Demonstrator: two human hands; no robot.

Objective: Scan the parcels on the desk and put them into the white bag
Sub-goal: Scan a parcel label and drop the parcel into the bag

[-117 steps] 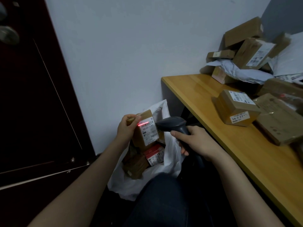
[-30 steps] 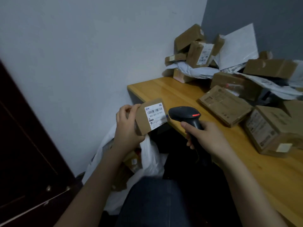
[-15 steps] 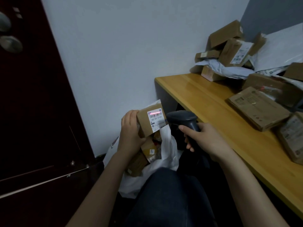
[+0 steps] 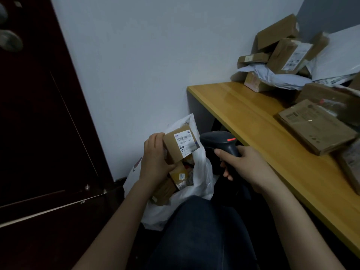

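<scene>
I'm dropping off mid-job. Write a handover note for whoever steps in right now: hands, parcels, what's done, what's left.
Left hand: grips a small labelled parcel above the mouth of the white bag, label toward the scanner.
Right hand: grips the scanner, aimed at that parcel; no scan line shows on the label.
Done: several parcels lie in the bag.
Left: confirm the scan, drop this parcel in, then work through the flat box and the back pile on the desk.
</scene>
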